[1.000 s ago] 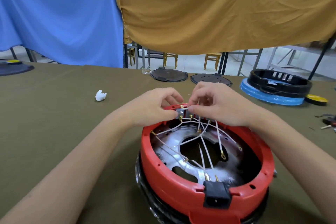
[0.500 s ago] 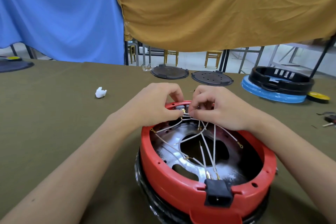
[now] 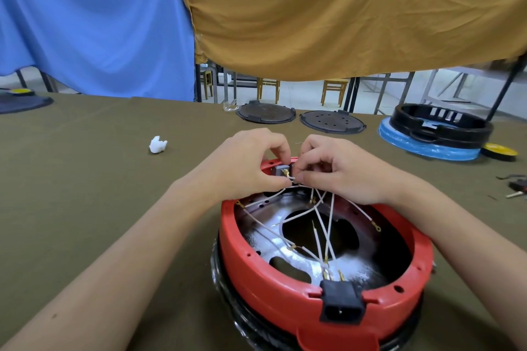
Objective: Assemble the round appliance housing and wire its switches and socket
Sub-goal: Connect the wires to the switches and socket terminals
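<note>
My left hand [image 3: 245, 162] pinches the grey plastic switch [image 3: 281, 172] at the round red housing [image 3: 285, 305] rim; right hand [image 3: 336, 168] fingers clamp thin white wires [image 3: 328, 225].

Both my hands, left grip [image 3: 251, 162] and right grip [image 3: 339, 168], are crowded at the far rim of the red housing [image 3: 285, 302], and white wires [image 3: 328, 225] criss-cross the opening. Left side of the desk [image 3: 85, 194] is open apart from a white scrap [image 3: 157, 145]; the far right is cluttered with lids [image 3: 332, 122] and a black ring [image 3: 439, 125].

Glossy red plastic housing [image 3: 288, 299], shiny metal plate [image 3: 273, 239] inside, matt olive cloth table cover [image 3: 85, 194], black plastic socket [image 3: 340, 303].
</note>
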`<state>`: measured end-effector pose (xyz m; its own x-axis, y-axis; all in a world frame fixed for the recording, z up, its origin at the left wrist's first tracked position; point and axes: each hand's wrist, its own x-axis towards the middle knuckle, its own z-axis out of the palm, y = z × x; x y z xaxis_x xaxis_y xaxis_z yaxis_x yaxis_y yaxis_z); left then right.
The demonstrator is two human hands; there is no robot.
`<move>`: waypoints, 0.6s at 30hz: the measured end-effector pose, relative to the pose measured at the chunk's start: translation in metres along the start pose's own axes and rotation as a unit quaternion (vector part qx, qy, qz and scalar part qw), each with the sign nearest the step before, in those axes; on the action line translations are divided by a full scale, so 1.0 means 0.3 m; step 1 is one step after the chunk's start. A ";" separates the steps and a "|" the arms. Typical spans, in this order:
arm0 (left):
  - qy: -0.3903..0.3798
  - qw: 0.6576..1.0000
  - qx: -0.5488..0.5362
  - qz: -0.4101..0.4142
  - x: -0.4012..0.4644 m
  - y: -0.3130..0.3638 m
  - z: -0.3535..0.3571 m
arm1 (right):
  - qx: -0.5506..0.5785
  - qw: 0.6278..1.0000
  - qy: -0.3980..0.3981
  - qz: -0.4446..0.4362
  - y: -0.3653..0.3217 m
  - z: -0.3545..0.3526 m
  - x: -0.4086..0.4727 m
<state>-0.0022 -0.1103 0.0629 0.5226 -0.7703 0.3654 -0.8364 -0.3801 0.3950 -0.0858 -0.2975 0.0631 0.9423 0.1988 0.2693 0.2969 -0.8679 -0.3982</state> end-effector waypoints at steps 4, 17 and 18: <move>-0.008 1.000 0.009 0.005 0.004 0.007 0.000 | -0.001 1.000 -0.006 0.000 0.001 0.001 0.002; -0.002 1.000 0.002 0.002 0.004 0.007 0.002 | -0.010 1.000 -0.018 0.003 0.000 -0.001 -0.001; -0.001 1.000 0.000 0.001 0.004 0.007 0.003 | -0.013 1.000 -0.017 0.003 0.000 -0.001 0.000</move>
<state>-0.0034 -0.1125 0.0634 0.5210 -0.7715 0.3652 -0.8373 -0.3788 0.3943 -0.0859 -0.2975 0.0633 0.9490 0.2079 0.2368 0.2871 -0.8803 -0.3777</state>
